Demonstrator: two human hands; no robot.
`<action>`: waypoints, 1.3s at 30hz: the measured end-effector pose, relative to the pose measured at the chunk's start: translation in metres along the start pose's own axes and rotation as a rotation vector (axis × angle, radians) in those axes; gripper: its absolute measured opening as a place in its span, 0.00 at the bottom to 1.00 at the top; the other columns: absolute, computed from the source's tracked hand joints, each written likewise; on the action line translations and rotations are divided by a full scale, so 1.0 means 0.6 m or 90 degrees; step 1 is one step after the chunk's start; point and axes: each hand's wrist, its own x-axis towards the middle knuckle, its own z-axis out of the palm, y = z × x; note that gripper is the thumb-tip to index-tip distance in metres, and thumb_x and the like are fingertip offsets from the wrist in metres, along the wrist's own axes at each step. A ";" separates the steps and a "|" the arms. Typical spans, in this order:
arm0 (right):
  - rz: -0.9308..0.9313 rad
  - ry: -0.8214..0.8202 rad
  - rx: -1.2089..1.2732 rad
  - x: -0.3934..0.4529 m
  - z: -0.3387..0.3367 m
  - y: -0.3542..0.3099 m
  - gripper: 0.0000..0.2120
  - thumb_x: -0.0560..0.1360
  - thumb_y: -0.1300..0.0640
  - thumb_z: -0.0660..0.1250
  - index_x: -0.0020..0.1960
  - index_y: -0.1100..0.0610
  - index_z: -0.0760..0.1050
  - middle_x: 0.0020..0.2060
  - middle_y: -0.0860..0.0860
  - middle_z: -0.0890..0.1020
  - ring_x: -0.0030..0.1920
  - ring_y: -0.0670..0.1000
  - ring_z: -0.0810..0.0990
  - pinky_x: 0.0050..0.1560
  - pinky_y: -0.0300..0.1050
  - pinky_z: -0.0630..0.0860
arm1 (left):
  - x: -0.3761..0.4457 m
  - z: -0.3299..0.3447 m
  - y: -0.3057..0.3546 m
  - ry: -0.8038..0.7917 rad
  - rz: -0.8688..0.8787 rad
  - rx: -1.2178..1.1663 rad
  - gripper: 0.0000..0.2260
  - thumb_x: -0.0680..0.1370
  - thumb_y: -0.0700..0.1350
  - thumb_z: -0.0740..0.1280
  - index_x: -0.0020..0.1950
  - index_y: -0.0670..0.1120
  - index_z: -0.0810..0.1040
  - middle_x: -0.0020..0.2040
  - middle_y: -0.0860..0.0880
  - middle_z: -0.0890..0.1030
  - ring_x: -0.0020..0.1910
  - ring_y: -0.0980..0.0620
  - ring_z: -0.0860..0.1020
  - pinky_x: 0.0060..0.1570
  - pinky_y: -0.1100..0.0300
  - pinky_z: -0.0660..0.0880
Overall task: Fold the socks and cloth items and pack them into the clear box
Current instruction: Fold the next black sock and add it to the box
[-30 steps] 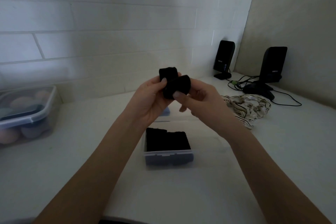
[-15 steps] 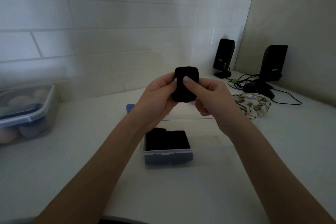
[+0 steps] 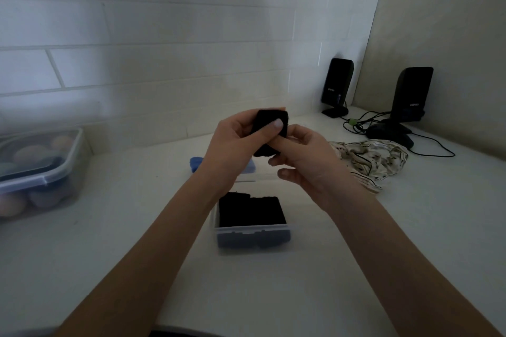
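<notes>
From the head view, at the centre of the frame, we hold a folded black sock (image 3: 269,128) raised above the white counter (image 3: 137,227). Our left hand (image 3: 232,145) clamps it with the thumb across its front; our right hand (image 3: 306,161) pinches its lower edge. Just below, the clear box (image 3: 253,238) sits open with dark folded items inside. A striped cloth (image 3: 369,159) lies crumpled at right centre; a lidded container (image 3: 41,172) stands at left
</notes>
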 end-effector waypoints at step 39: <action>-0.006 -0.202 -0.213 -0.013 -0.010 -0.015 0.10 0.75 0.51 0.66 0.46 0.59 0.75 0.28 0.48 0.70 0.25 0.44 0.65 0.23 0.36 0.59 | -0.005 0.000 0.022 0.062 0.012 -0.016 0.08 0.66 0.48 0.71 0.44 0.48 0.82 0.34 0.56 0.83 0.37 0.57 0.81 0.38 0.66 0.76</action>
